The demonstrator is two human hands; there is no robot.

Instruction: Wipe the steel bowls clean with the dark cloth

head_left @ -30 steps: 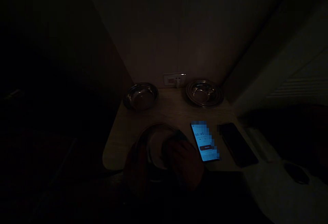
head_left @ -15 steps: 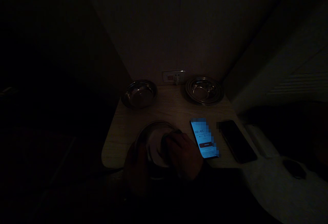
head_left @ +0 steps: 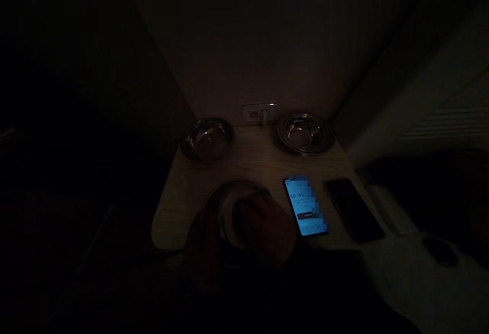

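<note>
The light is very dim. A shiny metal bowl (head_left: 225, 206) sits at the near edge of the small wooden table. My left hand (head_left: 204, 252) grips its left side, thumb over the rim. Inside the bowl, the fingers of my right hand (head_left: 269, 227) are bent around a dark, soft-looking piece (head_left: 239, 217), pressed to the metal. Whether that piece is a cloth or a sponge cannot be made out. My fingertips are partly lost in shadow.
At the back of the table (head_left: 252, 161) stand another metal bowl (head_left: 209, 140) and a stack of metal dishes (head_left: 304, 134). A lit phone (head_left: 303, 209) and a dark phone (head_left: 355, 209) lie to the right. Behind is a wall socket (head_left: 260, 113); beyond the right edge lies a dark oval object (head_left: 440, 251).
My right hand has shifted slightly left within the bowl, with the dark piece under its fingers. My left hand stays on the rim. The picture has become a little darker.
</note>
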